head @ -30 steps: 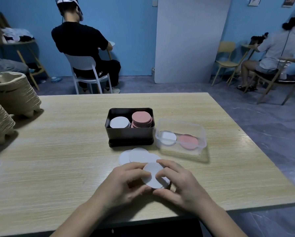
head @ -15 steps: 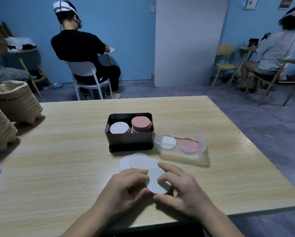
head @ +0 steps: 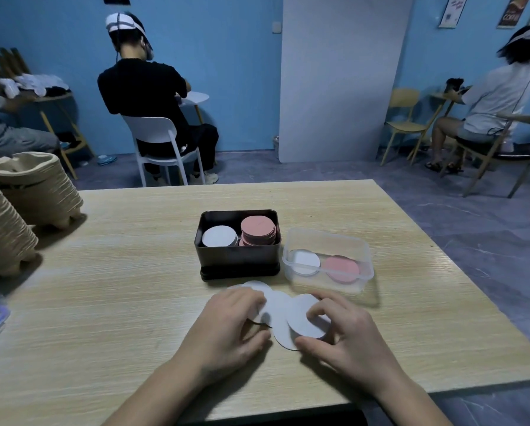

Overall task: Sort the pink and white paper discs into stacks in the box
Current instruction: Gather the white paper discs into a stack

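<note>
Since a moment ago both hands have parted: they no longer pinch one disc together, and the pile between them is fanned wider. At 9 o'clock, well apart from my hands, stacked pulp trays [head: 33,186] sit on the wooden table [head: 119,287]. Left hand [head: 226,330] lies at 7 o'clock of the pile, fingers curled down over the leftmost loose white discs [head: 277,305] and touching them; I cannot tell whether it pinches any. These loose white discs overlap flat on the table just in front of me. Right hand [head: 346,336] sits at 4 o'clock of the pile, holding the top white disc [head: 303,318], thumb at the disc's near edge and bent fingertips on its face, a narrow grip. At 12 o'clock, just beyond the pile, stands the black box [head: 239,259], holding a white stack [head: 219,236] on its left side and a taller pink stack [head: 258,230] on its right side. At 1 o'clock, just beside the black box, is a clear plastic tub [head: 328,241] with one white disc [head: 305,262] and one pink disc [head: 340,269] lying flat inside.
</note>
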`<state>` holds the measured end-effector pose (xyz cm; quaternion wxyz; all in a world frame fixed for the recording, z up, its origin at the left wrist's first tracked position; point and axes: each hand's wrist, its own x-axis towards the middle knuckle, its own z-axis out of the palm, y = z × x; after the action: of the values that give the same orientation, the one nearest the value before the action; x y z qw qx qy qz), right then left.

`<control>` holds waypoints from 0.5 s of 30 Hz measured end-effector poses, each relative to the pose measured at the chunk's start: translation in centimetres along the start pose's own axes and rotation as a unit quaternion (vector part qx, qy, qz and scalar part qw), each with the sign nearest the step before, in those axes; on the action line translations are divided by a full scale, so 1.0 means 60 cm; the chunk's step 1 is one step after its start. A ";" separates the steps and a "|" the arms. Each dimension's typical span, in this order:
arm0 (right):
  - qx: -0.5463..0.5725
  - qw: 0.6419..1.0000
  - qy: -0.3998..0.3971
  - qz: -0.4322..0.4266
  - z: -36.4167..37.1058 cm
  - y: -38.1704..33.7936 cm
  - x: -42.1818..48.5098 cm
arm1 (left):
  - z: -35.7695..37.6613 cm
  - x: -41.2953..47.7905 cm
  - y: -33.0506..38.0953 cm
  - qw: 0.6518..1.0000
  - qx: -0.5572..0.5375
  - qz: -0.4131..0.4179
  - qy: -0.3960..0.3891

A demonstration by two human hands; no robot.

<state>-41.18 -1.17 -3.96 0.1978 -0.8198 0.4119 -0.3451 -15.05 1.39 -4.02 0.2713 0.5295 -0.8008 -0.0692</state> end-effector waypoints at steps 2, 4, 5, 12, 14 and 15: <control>-0.004 1.000 0.002 0.000 -0.005 0.005 0.001 | 0.005 0.013 0.005 0.999 0.019 -0.018 -0.024; -0.002 1.000 0.007 0.003 -0.006 0.008 -0.001 | 0.011 0.023 0.012 0.998 0.027 -0.029 -0.039; -0.001 1.000 0.012 0.007 -0.006 0.010 -0.004 | 0.013 0.027 0.014 0.998 0.033 -0.026 -0.041; -0.003 1.000 0.012 0.015 -0.002 0.015 -0.007 | 0.013 0.040 0.000 0.997 0.044 -0.003 -0.056; -0.005 1.000 0.004 0.018 0.000 0.017 -0.007 | 0.012 0.037 -0.004 0.995 0.088 0.015 -0.049; -0.007 1.000 0.001 0.020 0.001 0.018 -0.008 | 0.013 0.035 -0.007 0.993 0.111 0.026 -0.036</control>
<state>-41.93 -1.42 -4.82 0.1985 -0.8127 0.4305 -0.3387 -15.71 -0.76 -4.09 0.1835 0.5325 -0.8263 0.0082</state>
